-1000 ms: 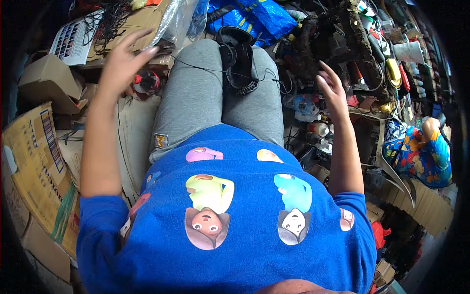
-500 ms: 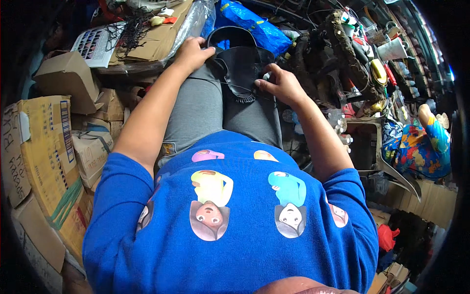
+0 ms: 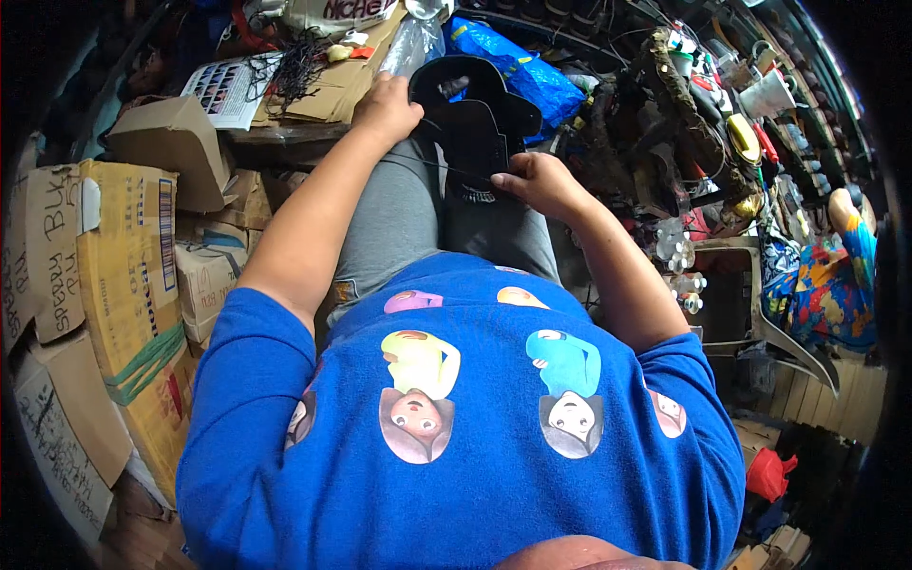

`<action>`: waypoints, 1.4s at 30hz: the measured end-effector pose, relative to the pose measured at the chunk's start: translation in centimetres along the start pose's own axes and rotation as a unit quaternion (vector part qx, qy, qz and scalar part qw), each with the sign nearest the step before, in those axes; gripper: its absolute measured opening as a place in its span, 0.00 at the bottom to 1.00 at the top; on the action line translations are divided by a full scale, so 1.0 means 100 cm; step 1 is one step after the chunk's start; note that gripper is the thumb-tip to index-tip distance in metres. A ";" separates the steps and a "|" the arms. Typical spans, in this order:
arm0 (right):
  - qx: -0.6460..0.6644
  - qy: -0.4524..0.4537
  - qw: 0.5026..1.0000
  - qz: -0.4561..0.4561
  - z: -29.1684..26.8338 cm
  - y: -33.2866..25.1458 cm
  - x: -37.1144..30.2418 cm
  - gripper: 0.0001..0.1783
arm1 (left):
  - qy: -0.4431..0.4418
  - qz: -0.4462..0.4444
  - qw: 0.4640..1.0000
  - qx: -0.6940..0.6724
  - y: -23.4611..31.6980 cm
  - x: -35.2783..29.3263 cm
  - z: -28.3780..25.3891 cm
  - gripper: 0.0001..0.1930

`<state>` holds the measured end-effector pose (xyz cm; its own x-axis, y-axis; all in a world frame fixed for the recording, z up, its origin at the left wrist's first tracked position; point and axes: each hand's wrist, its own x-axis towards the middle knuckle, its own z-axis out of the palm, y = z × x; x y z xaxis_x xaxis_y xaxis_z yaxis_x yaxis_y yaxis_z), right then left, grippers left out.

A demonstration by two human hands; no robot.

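Note:
A black shoe upper (image 3: 472,142), curved at the top and fringed with short teeth along its near edge, lies across my knees. My left hand (image 3: 388,112) is closed on its left edge, thumb on top. My right hand (image 3: 540,182) is closed in a pinch at the right side of the upper, near the fringe. A thin dark thread (image 3: 410,163) crosses my grey trousers towards the pinched right fingertips. What lies beneath the fingers of both hands is hidden.
Cardboard boxes (image 3: 128,275) are stacked at my left. Beyond them, a cardboard-covered surface holds a tangle of black cords (image 3: 296,71). A blue bag (image 3: 532,71) lies past the upper. Cluttered tools, bottles and a white cup (image 3: 766,95) fill the right; another person's colourful clothing (image 3: 825,285) shows there.
The view has shifted slightly. My right hand has come a little nearer to me along the upper, its fingers drawn closer together. The upper lies flatter; my left hand keeps its hold.

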<state>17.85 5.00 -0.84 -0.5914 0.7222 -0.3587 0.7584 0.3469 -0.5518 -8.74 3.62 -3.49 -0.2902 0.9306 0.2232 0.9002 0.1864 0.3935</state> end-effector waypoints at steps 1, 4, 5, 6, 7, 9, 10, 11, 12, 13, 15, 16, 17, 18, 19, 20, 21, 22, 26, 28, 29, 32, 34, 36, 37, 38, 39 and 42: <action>0.014 -0.001 1.000 0.025 -0.005 0.002 -0.005 0.24 | -0.067 -0.004 0.997 0.035 0.011 0.006 -0.001 0.20; -0.033 0.022 0.998 0.051 0.001 0.019 -0.003 0.25 | -0.136 -0.011 0.986 0.092 0.044 0.016 0.015 0.17; -0.028 0.036 0.998 0.046 0.004 0.025 -0.002 0.25 | -0.146 0.010 0.984 0.104 0.048 0.018 0.025 0.16; -0.028 0.036 0.997 0.054 0.001 0.022 -0.003 0.25 | -0.150 0.015 0.984 0.099 0.052 0.022 0.032 0.16; -0.045 0.017 0.996 0.071 -0.005 0.012 -0.005 0.25 | -0.166 0.024 0.979 0.119 0.056 0.026 0.038 0.15; -0.098 0.002 0.991 0.088 -0.014 0.008 -0.003 0.23 | -0.206 0.032 0.965 0.162 0.069 0.032 0.044 0.14; -0.111 0.008 0.989 0.092 -0.016 0.016 0.003 0.22 | -0.214 0.037 0.963 0.159 0.070 0.034 0.051 0.14; -0.089 -0.023 0.991 0.100 -0.021 0.023 0.008 0.22 | -0.210 0.032 0.966 0.147 0.070 0.038 0.058 0.14; -0.067 -0.054 0.991 0.106 -0.029 0.025 0.012 0.23 | -0.204 0.025 0.969 0.137 0.070 0.041 0.061 0.14; -0.097 -0.048 0.991 0.081 -0.035 0.024 0.014 0.24 | -0.140 0.035 0.984 0.104 0.070 0.038 0.064 0.12; -0.101 -0.093 0.988 0.064 -0.045 0.018 0.023 0.24 | -0.095 0.103 0.990 -0.004 0.064 0.030 0.065 0.11; -0.122 -0.107 0.985 0.058 -0.048 0.011 0.025 0.24 | -0.043 0.167 0.978 -0.113 0.064 0.024 0.062 0.10; -0.118 -0.111 0.985 0.062 -0.047 0.009 0.027 0.24 | -0.062 0.233 0.955 -0.173 0.065 0.018 0.059 0.09; -0.136 -0.106 0.983 0.064 -0.046 0.008 0.029 0.22 | -0.078 0.295 0.924 -0.231 0.068 0.011 0.052 0.08; -0.156 -0.103 0.980 0.062 -0.045 0.007 0.031 0.21 | -0.103 0.335 0.899 -0.263 0.076 0.006 0.043 0.10; -0.158 -0.108 0.980 0.063 -0.041 0.008 0.027 0.21 | -0.154 0.356 0.876 -0.288 0.077 0.007 0.049 0.11; -0.172 -0.006 0.985 0.032 -0.034 0.008 0.017 0.19 | -0.179 0.357 0.869 -0.293 0.078 0.006 0.050 0.11; -0.182 0.096 0.979 0.000 -0.028 0.007 0.008 0.17 | -0.206 0.357 0.861 -0.298 0.080 0.006 0.051 0.12; -0.229 0.274 0.927 -0.112 -0.016 0.003 -0.012 0.14 | -0.217 0.368 0.859 -0.284 0.082 0.014 0.050 0.13; -0.235 0.191 0.944 -0.132 -0.017 0.013 -0.015 0.13 | -0.314 0.335 0.854 -0.245 0.082 0.016 0.051 0.14; -0.192 0.137 0.964 -0.120 -0.020 0.014 -0.013 0.14 | -0.321 0.325 0.848 -0.269 0.078 0.014 0.061 0.13; -0.046 -0.007 0.994 -0.102 -0.024 0.020 -0.005 0.15 | -0.353 0.326 0.831 -0.281 0.077 0.018 0.068 0.13; -0.038 -0.041 0.995 -0.087 -0.025 0.024 -0.005 0.15 | -0.355 0.331 0.824 -0.293 0.076 0.018 0.073 0.14; -0.034 -0.052 0.992 -0.107 -0.027 0.025 -0.011 0.15 | -0.355 0.334 0.818 -0.305 0.076 0.018 0.075 0.14; -0.036 -0.054 0.992 -0.109 -0.028 0.026 -0.014 0.15 | -0.356 0.326 0.818 -0.312 0.076 0.018 0.075 0.14; -0.017 -0.036 0.993 -0.113 -0.028 0.029 -0.019 0.15 | -0.358 0.319 0.817 -0.320 0.077 0.018 0.075 0.14; 0.004 -0.018 0.993 -0.117 -0.027 0.031 -0.023 0.15 | -0.357 0.316 0.819 -0.320 0.078 0.018 0.074 0.14; 0.132 -0.009 0.989 -0.069 -0.034 0.031 -0.044 0.16 | -0.371 0.289 0.824 -0.316 0.077 0.020 0.072 0.14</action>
<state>23.77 4.96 1.58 -0.6903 0.6680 -0.2781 0.5734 0.2707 -0.7732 -0.06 9.20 -6.42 0.6176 0.7862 0.0217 0.4014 -0.3387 0.8510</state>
